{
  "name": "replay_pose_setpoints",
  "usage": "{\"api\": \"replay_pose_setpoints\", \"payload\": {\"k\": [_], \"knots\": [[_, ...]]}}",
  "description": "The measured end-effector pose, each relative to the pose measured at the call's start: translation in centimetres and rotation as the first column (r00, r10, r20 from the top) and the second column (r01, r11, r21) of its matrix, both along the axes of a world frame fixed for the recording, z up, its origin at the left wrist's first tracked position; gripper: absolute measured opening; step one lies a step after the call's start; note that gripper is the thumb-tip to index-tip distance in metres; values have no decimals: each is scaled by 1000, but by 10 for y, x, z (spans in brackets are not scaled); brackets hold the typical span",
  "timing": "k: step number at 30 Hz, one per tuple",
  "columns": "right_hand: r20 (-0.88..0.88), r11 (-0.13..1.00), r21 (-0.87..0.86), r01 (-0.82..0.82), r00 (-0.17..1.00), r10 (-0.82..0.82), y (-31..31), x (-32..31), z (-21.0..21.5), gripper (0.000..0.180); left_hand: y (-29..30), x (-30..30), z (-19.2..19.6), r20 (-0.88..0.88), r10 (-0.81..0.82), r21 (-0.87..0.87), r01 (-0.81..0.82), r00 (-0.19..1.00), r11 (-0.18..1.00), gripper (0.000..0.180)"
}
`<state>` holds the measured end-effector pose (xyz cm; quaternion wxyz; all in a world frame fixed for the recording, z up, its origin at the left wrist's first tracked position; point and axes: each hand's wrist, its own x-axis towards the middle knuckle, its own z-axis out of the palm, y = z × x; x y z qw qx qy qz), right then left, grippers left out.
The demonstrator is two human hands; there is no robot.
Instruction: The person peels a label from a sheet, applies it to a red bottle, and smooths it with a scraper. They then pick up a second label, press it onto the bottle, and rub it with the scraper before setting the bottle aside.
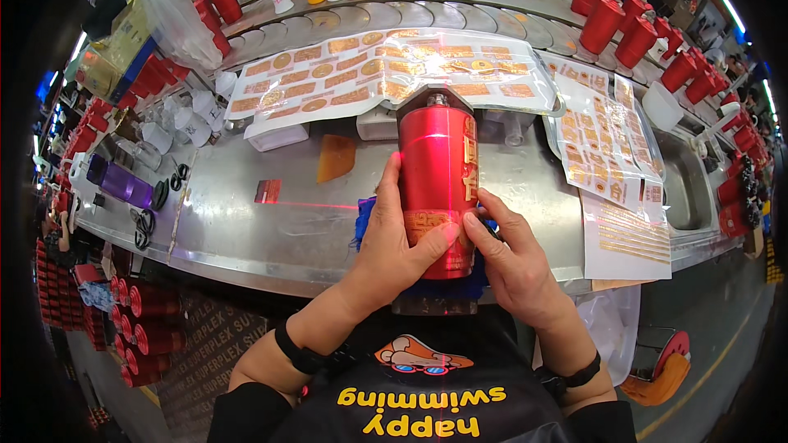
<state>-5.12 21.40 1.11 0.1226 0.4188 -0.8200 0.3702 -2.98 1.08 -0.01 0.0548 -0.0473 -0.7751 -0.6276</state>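
A glossy red bottle [435, 164] lies lengthwise in front of me, its metal-tipped neck pointing away. Raised gold characters run along its right side, and a gold patterned band [427, 226] goes around its near end. My left hand [392, 238] is wrapped around the bottle's left side, thumb across the band. On the right, my right hand [515, 258] grips the near end, with thumb and fingertips pressed against the edge of the band. Blue cloth [361, 223] shows beneath the bottle. A thin red laser line crosses the bottle.
Sheets of gold stickers [328, 74] lie across the back of the metal table [271, 238], with more sticker sheets [603, 135] to the right beside a sink [689, 189]. A purple bottle [123, 182] and black-handled scissors [144, 226] are at left. Behind, a conveyor [377, 15] carries several bottles.
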Motion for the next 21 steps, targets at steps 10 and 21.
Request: {"api": "replay_pose_setpoints", "payload": {"k": [10, 21], "knots": [[-2, 1000, -14, -4, 1000, 4, 0, 0, -1, 60, -5, 2, 4, -6, -100, 224, 99, 995, 970, 96], [-42, 998, 52, -17, 999, 19, 2, 1, 4, 63, -6, 3, 3, -35, -129, 257, 133, 991, 957, 91]]}}
